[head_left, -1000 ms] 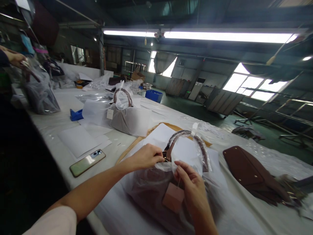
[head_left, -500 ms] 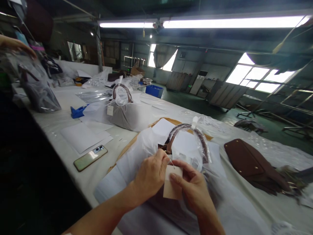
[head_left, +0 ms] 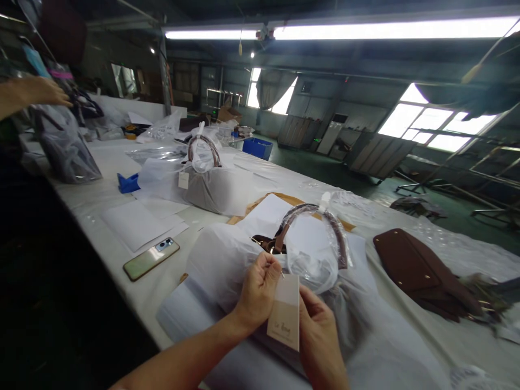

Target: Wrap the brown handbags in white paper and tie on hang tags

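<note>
The left hand (head_left: 258, 290) pinches the string at the top of a beige tag (head_left: 284, 317) between thumb and fingertips; the right hand (head_left: 319, 333) grasps the tag's right edge. The tag is just in front of a bag (head_left: 357, 306) in thin white wrapping, its brown handle (head_left: 343, 246) standing up in clear plastic. Right of it, a dark brown bag (head_left: 410, 271) lies on the table (head_left: 162, 287). To the left are a phone (head_left: 151, 259) and white sheets (head_left: 132, 225). Beyond, a second wrapped bag (head_left: 211, 189) carries a small white label (head_left: 183, 180). At far left, a co-worker's hand (head_left: 44, 92) is above a plastic-covered bag (head_left: 67, 151).
</note>
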A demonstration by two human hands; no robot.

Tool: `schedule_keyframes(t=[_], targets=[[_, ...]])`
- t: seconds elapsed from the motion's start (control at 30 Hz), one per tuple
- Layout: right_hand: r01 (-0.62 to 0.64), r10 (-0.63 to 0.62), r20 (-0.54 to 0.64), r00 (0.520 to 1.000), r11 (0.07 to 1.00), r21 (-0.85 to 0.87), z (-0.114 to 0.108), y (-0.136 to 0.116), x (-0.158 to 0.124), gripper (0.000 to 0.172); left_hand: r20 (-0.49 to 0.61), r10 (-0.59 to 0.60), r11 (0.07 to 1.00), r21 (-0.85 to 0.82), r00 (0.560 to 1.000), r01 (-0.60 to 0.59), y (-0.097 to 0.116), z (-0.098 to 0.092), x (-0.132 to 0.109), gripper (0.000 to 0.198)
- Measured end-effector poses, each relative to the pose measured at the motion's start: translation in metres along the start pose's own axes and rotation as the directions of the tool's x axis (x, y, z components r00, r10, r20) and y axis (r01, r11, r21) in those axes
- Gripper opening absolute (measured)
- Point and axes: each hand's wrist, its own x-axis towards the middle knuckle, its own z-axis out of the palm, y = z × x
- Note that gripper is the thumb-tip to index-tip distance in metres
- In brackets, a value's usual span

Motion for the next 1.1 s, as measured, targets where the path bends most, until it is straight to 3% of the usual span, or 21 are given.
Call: schedule_keyframes(t=[0.13, 0.23, 0.33, 0.4, 0.47, 0.53, 0.6, 0.63, 0.7, 0.8, 0.87, 0.97, 1.1], targets=[[-0.019, 0.024, -0.048, 0.999, 0.994, 0.104, 0.015, 0.003, 0.000, 0.042, -0.004, 0.075, 0.994, 0.083, 0.997, -0.074, -0.006, 0.004, -0.003, 0.031], [-0.006, 0.012, -0.094, 0.995, 0.997, 0.071, 0.017, 0.002, 0.001, 0.045, -0.005, 0.113, 0.966, 0.236, 0.994, -0.109, -0.008, 0.001, -0.003, 0.027], [0.179, -0.221, -0.191, 0.956, 0.960, -0.213, 0.012, 0.000, 0.001, 0.037, 0.097, 0.200, 0.830, 0.512, 0.975, -0.221, -0.002, -0.007, -0.003, 0.023], [0.351, -0.506, -0.188, 0.842, 0.778, -0.521, 0.005, -0.001, 0.003, 0.026, 0.173, 0.274, 0.690, 0.650, 0.946, -0.318, 0.006, -0.013, -0.002, 0.020], [0.486, -0.734, -0.015, 0.679, 0.465, -0.740, -0.002, -0.002, 0.008, 0.018, 0.161, 0.359, 0.614, 0.701, 0.919, -0.363, 0.017, -0.020, 0.000, 0.018], [0.602, -0.783, 0.248, 0.571, 0.194, -0.775, -0.005, -0.002, 0.015, 0.018, 0.092, 0.396, 0.670, 0.651, 0.914, -0.356, 0.029, -0.025, 0.003, 0.019], [0.710, -0.704, 0.456, 0.544, 0.096, -0.698, -0.003, -0.002, 0.023, 0.022, 0.048, 0.310, 0.827, 0.480, 0.950, -0.294, 0.037, -0.029, 0.007, 0.020], [0.746, -0.663, 0.506, 0.551, 0.120, -0.655, 0.000, -0.002, 0.027, 0.024, 0.054, 0.230, 0.902, 0.363, 0.972, -0.234, 0.040, -0.030, 0.010, 0.021], [0.740, -0.613, 0.478, 0.630, 0.286, -0.609, 0.006, -0.003, 0.033, 0.023, 0.073, 0.089, 0.983, 0.155, 0.993, -0.100, 0.042, -0.033, 0.014, 0.024], [0.514, -0.511, 0.168, 0.843, 0.676, -0.528, 0.015, -0.004, 0.039, 0.023, 0.041, 0.002, 1.000, 0.020, 0.999, -0.003, 0.040, -0.035, 0.019, 0.028], [0.323, -0.353, -0.017, 0.935, 0.872, -0.368, 0.017, -0.004, 0.042, 0.027, 0.025, -0.027, 1.000, 0.004, 0.999, 0.027, 0.038, -0.035, 0.019, 0.028], [0.152, -0.166, -0.105, 0.981, 0.980, -0.126, 0.016, -0.001, 0.045, 0.041, 0.026, -0.013, 0.999, 0.046, 1.000, 0.012, 0.036, -0.035, 0.017, 0.023], [0.107, -0.112, -0.090, 0.990, 0.992, -0.060, 0.012, 0.007, 0.049, 0.053, 0.055, 0.069, 0.973, 0.217, 0.996, -0.080, 0.036, -0.037, 0.015, 0.026]])
